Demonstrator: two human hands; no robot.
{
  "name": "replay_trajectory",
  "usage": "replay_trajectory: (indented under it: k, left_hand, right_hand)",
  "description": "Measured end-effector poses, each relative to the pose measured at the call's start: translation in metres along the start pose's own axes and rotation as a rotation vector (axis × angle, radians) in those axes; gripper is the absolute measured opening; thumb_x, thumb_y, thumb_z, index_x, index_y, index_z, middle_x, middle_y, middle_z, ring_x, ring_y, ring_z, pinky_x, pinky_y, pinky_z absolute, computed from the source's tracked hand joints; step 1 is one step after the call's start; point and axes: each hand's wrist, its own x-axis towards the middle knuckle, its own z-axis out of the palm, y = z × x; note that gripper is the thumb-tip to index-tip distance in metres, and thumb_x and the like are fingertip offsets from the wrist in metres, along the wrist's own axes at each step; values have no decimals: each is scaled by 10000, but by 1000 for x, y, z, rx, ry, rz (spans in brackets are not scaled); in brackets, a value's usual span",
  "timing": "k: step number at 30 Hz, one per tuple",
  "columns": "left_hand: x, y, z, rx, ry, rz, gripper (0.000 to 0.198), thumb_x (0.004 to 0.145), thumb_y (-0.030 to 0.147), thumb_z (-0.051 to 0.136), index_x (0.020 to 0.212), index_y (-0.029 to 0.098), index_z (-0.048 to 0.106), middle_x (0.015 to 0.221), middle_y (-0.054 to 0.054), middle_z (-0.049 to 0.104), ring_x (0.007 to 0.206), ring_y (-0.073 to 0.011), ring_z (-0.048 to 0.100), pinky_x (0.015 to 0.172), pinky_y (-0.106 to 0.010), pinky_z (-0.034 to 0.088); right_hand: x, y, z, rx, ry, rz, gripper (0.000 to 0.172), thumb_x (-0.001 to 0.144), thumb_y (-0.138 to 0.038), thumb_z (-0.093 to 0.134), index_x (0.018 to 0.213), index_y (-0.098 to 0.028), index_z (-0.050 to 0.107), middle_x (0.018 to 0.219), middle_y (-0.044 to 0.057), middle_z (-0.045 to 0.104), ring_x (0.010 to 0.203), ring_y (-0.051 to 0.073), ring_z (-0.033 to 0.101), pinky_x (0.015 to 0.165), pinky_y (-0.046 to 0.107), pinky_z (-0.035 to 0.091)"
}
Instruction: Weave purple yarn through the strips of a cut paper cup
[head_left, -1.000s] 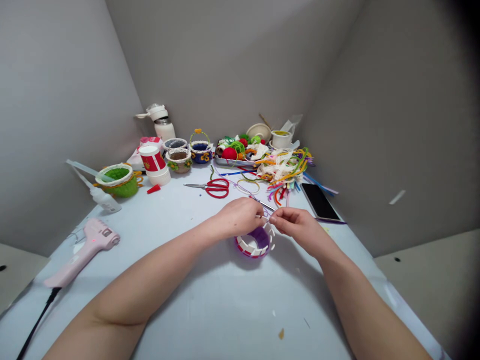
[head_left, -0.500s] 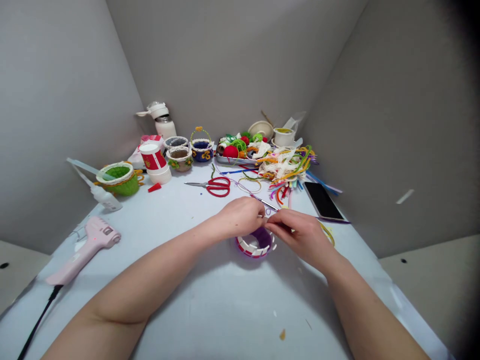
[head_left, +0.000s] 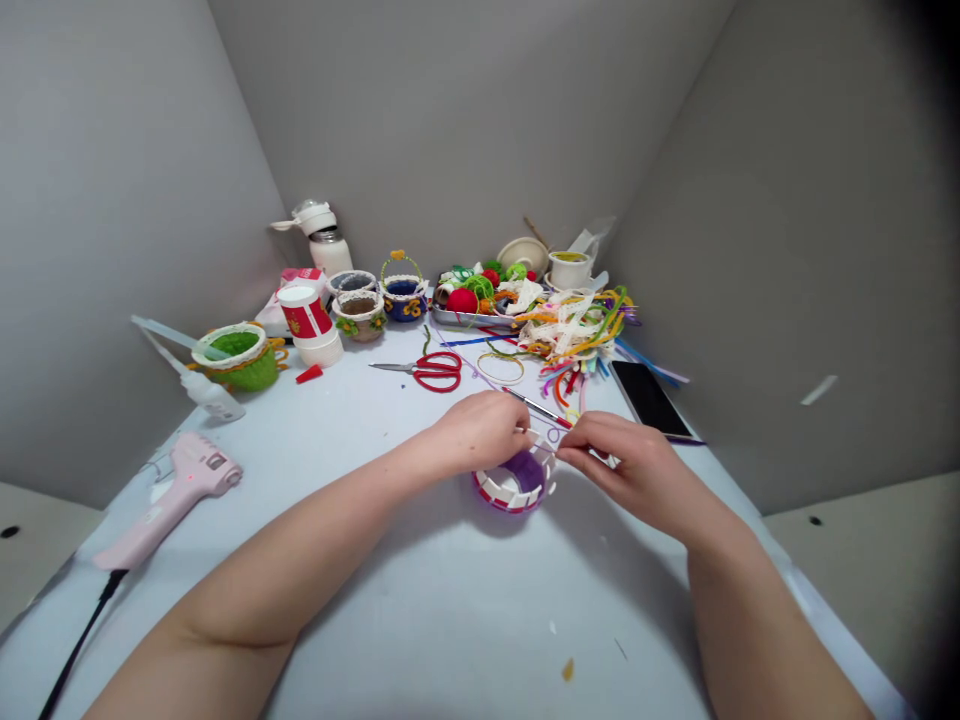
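Note:
A small round cup [head_left: 512, 498] with a ring of white upright tabs and purple yarn inside stands on the table in front of me. My left hand [head_left: 486, 430] is closed at its far left rim, gripping the cup there; the fingertips are partly hidden. My right hand [head_left: 630, 455] pinches a thin strand of purple yarn [head_left: 553, 436] just right of the rim. Part of this yarn curls in a loop beyond the cup and trails toward the back. A slim silver and red pen-like tool [head_left: 536, 405] lies just behind my hands.
Red-handled scissors [head_left: 437, 371] and a yellow ring [head_left: 500, 369] lie beyond my hands. A pink glue gun [head_left: 176, 495] and a green basket [head_left: 244, 365] are left. Behind stand small decorated baskets [head_left: 361, 318] and a yarn tray [head_left: 472, 320]. A phone [head_left: 651, 400] lies right.
My right hand has moved a little to the right, away from my left hand, drawing the purple yarn out between them. My left hand and the cup have hardly moved.

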Motion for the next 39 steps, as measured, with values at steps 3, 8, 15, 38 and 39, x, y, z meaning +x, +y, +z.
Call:
replay_trajectory:
  k: [3, 8, 15, 38, 39]
  left_hand:
    - [-1, 0, -1, 4, 0, -4, 223, 805, 323, 502, 751, 189, 672, 774, -38, 690, 699, -153, 581, 584, -247, 377]
    - [-2, 1, -3, 21, -16, -14, 212, 798, 311, 497, 783, 199, 677, 797, -37, 694, 717, -162, 589, 587, -251, 386]
    - [-10, 6, -15, 170, -33, -105, 199, 760, 224, 461, 800, 193, 654, 817, -62, 687, 747, -196, 604, 591, -270, 401]
    - [-7, 1, -9, 211, -49, -134, 230, 797, 254, 444, 820, 184, 662, 837, -85, 694, 797, -221, 628, 631, -289, 432]
    - [-7, 0, -10, 191, -51, -122, 226, 791, 261, 453, 845, 191, 662, 859, -77, 695, 814, -219, 626, 638, -286, 431]
  right_hand:
    - [0, 6, 1, 29, -55, 69, 182, 892, -299, 510, 778, -204, 616, 726, 31, 610, 652, 143, 532, 599, 256, 383]
    - [2, 14, 11, 51, -232, 146, 179, 841, -261, 533, 696, -198, 618, 633, 5, 599, 558, 128, 493, 521, 238, 331]
    - [12, 11, 32, 108, -139, 182, 204, 873, -254, 456, 733, -192, 590, 698, 14, 621, 632, 145, 533, 562, 235, 350]
    - [16, 15, 31, 176, -7, 212, 215, 875, -284, 471, 870, -200, 669, 844, 35, 691, 747, 166, 606, 674, 255, 438]
    - [16, 15, 31, 176, -14, 206, 213, 875, -274, 469, 862, -201, 669, 842, 33, 692, 750, 165, 607, 674, 253, 438]
